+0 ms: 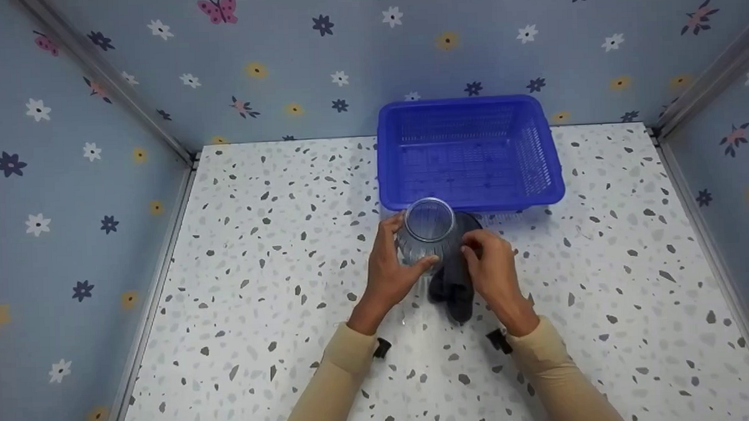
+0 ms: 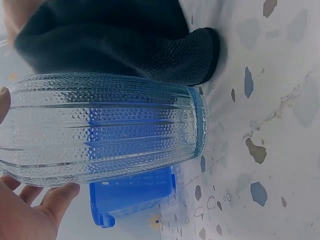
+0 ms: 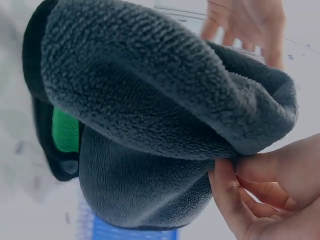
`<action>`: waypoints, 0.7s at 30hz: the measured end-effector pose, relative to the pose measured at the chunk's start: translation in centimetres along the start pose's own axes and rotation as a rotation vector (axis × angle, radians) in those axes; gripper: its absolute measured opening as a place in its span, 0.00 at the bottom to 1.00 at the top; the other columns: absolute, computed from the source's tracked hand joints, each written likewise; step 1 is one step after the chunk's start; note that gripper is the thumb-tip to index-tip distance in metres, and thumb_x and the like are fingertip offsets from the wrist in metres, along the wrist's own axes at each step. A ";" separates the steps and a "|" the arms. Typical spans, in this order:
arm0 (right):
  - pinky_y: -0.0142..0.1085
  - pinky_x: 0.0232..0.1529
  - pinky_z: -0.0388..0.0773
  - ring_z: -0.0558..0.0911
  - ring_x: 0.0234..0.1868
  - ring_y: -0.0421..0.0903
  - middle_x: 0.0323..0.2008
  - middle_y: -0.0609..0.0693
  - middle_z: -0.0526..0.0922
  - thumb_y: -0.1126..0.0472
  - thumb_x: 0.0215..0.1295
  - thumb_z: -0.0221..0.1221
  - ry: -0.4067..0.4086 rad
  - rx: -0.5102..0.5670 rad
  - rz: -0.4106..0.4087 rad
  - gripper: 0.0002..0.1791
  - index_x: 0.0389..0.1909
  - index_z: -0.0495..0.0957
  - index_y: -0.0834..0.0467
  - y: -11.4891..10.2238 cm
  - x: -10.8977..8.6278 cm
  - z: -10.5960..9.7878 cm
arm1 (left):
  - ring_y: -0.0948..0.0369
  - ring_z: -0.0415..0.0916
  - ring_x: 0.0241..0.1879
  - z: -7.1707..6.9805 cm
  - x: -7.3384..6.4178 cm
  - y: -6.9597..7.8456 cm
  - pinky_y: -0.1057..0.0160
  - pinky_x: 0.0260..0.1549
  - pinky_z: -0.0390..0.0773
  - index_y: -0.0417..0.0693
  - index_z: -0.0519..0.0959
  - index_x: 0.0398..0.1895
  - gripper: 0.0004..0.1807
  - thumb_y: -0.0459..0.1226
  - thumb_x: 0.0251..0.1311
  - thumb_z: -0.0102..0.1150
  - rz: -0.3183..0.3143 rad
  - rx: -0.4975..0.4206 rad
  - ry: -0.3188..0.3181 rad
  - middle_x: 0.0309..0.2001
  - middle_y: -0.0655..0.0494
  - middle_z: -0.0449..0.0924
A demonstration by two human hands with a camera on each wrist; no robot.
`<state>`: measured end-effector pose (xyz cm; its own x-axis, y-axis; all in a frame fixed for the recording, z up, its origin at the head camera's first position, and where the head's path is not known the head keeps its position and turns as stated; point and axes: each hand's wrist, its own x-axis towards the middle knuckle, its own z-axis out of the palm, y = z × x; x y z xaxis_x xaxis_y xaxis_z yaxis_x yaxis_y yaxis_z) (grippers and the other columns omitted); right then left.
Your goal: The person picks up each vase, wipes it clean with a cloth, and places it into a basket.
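My left hand (image 1: 389, 269) grips a clear, ribbed glass vase (image 2: 110, 130) by its side, thumb on the near side and fingers round the far side. The vase stands upright, its round mouth facing up in the head view and its base close over the tabletop. Against its right side hangs a dark grey, fluffy cloth (image 3: 140, 100) with a black edge. My right hand (image 1: 495, 268) pinches this cloth between thumb and fingertips. The cloth is folded over, its lower end reaching toward the table, and a green patch shows at one edge.
A blue plastic basket (image 1: 474, 202) with slotted sides stands right behind the vase, against the back wall (image 1: 319, 63). Flower-patterned panels enclose the speckled white table (image 1: 257, 239) at left, back and right.
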<state>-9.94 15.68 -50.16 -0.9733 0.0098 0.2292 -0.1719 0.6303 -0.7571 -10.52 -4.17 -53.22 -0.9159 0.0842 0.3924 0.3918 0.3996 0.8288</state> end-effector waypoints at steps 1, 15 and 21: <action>0.55 0.42 0.85 0.87 0.39 0.62 0.39 0.66 0.87 0.79 0.67 0.63 -0.011 -0.005 0.010 0.06 0.42 0.85 0.71 0.3 -0.1 0.3 | 0.47 0.69 0.72 0.0 0.0 0.0 0.46 0.66 0.75 0.37 0.65 0.67 0.45 0.45 0.54 0.83 0.001 0.002 -0.001 0.71 0.40 0.70; 0.55 0.36 0.79 0.83 0.33 0.59 0.29 0.60 0.83 0.77 0.65 0.64 -0.134 -0.111 0.065 0.06 0.31 0.82 0.65 3.6 -0.6 3.5 | 0.46 0.70 0.72 0.0 -0.1 0.0 0.47 0.67 0.75 0.37 0.65 0.68 0.46 0.46 0.54 0.82 -0.012 0.008 0.005 0.71 0.40 0.70; 0.51 0.40 0.79 0.83 0.36 0.56 0.33 0.60 0.85 0.76 0.66 0.65 -0.139 -0.058 0.104 0.03 0.36 0.84 0.67 3.2 -0.4 2.8 | 0.46 0.69 0.72 -0.1 0.0 0.2 0.47 0.67 0.75 0.38 0.65 0.67 0.45 0.46 0.54 0.82 -0.024 0.011 -0.002 0.71 0.40 0.70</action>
<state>-10.55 15.46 -54.37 -0.9977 -0.0280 0.0615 -0.0642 0.6752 -0.7348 -10.41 -4.17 -53.09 -0.9252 0.0760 0.3719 0.3688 0.4114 0.8335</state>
